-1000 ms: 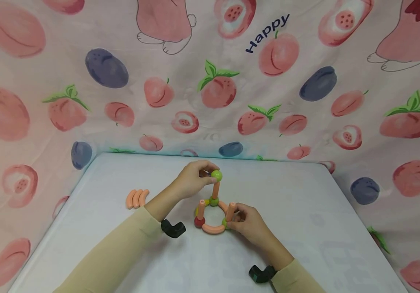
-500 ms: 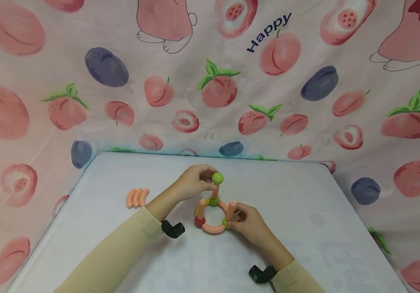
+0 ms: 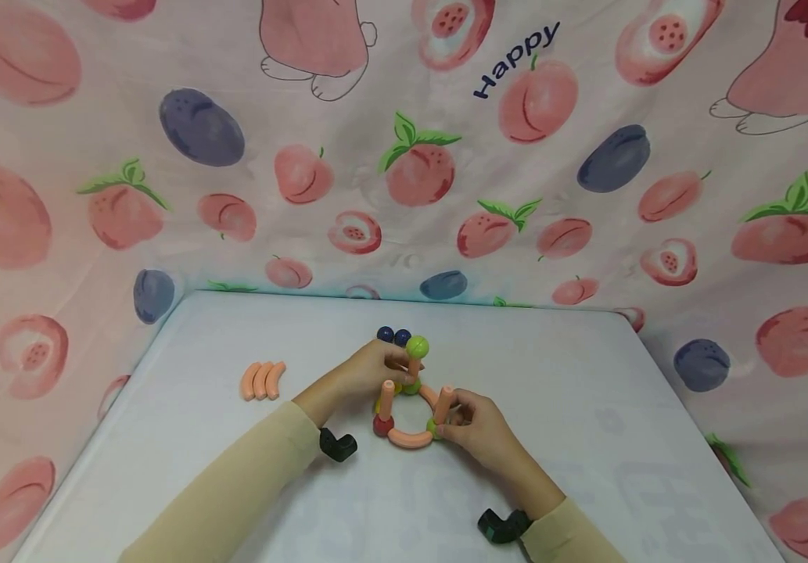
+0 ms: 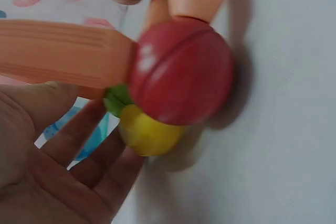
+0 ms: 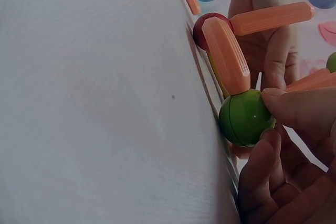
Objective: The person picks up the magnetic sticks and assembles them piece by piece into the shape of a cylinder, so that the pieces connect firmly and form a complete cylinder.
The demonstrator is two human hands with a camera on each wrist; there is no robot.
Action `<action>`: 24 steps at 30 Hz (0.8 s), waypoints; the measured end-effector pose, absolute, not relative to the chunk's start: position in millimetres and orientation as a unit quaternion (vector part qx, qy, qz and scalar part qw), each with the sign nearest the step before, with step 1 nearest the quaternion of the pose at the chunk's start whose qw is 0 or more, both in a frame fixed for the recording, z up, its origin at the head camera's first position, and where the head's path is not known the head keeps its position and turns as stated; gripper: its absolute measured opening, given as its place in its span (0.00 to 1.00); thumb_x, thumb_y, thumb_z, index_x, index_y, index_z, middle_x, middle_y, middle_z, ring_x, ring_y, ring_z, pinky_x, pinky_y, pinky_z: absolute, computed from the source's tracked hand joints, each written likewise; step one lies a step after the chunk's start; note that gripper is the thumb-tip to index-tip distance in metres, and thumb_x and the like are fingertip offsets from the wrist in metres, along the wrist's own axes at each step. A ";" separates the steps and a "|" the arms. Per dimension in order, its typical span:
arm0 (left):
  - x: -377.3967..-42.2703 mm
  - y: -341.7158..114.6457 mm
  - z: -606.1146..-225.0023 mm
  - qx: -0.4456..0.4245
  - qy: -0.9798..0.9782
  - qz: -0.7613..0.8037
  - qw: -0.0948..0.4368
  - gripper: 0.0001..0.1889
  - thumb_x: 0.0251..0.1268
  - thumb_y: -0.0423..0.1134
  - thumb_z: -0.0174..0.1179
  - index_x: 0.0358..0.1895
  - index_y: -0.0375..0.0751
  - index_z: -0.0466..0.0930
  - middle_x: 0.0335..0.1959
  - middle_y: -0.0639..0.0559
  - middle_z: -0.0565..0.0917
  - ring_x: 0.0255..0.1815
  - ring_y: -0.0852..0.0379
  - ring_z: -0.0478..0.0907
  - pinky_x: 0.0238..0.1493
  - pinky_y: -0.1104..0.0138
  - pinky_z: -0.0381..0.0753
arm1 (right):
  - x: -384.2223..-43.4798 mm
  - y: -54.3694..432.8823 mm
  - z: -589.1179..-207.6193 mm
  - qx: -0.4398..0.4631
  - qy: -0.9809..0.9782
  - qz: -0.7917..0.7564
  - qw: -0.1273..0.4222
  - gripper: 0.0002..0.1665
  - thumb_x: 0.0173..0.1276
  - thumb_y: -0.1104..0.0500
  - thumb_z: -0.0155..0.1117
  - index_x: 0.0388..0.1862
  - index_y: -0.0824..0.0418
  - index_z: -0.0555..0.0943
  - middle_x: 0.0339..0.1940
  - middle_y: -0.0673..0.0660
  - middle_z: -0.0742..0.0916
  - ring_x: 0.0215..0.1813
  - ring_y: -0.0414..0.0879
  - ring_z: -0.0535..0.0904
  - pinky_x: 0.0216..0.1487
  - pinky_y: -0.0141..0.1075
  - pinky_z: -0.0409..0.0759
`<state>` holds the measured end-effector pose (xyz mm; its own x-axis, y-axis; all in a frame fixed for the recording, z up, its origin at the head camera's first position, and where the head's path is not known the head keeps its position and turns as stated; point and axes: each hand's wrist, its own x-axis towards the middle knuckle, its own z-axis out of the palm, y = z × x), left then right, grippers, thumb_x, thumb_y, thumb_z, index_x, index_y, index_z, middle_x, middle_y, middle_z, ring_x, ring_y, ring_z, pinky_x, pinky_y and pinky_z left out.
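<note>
A ring of curved orange sticks and coloured balls stands on the table. Its red ball (image 4: 181, 72) bears one upright orange stick (image 3: 387, 401). My right hand (image 3: 479, 428) pinches the near right green ball (image 5: 247, 117), which carries another upright stick (image 3: 443, 405). At the ring's far side, my left hand (image 3: 375, 369) grips the third upright stick (image 3: 414, 367) low down, below the light green ball (image 3: 417, 346) on its top. A yellow ball (image 4: 149, 130) shows beyond the red one in the left wrist view.
Several curved orange sticks (image 3: 261, 381) lie together on the white table (image 3: 587, 438), left of the ring. Two dark blue balls (image 3: 393, 336) sit just beyond my left hand. A fruit-patterned cloth (image 3: 404, 250) hangs behind the table.
My left hand has slid down from the top green ball to the stick's lower part, uncovering the two dark blue balls behind it. My right hand keeps its hold.
</note>
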<state>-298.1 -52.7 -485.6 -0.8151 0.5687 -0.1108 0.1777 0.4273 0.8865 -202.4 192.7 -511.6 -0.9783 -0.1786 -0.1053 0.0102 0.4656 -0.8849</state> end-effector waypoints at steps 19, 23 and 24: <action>-287.2 -64.7 -492.3 0.204 0.838 0.476 0.174 0.12 0.71 0.41 0.73 0.54 0.45 0.92 0.54 0.53 0.91 0.56 0.53 0.87 0.56 0.60 0.88 | -205.4 189.3 -509.5 -0.013 0.862 -0.501 0.083 0.16 0.65 0.64 0.80 0.49 0.51 0.88 0.36 0.53 0.83 0.36 0.47 0.76 0.31 0.33 0.74; -282.5 -70.6 -493.8 0.191 0.836 0.482 0.178 0.11 0.71 0.41 0.73 0.53 0.46 0.92 0.55 0.52 0.90 0.55 0.53 0.86 0.51 0.63 0.89 | -206.3 187.0 -509.9 -0.007 0.864 -0.497 0.080 0.15 0.66 0.64 0.79 0.49 0.52 0.88 0.36 0.53 0.84 0.35 0.47 0.76 0.30 0.33 0.73; -281.3 -71.9 -494.2 0.187 0.837 0.483 0.178 0.11 0.71 0.41 0.73 0.53 0.47 0.92 0.55 0.52 0.90 0.54 0.54 0.86 0.50 0.64 0.89 | -206.3 186.4 -509.8 -0.007 0.865 -0.496 0.079 0.15 0.66 0.64 0.79 0.49 0.52 0.88 0.36 0.54 0.84 0.35 0.47 0.76 0.30 0.33 0.73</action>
<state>-281.3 -71.9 -494.2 -0.8668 0.4846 -0.1171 0.1407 0.4631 0.8751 -206.3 186.4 -509.8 -0.9874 -0.0911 -0.1296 0.0657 0.5086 -0.8585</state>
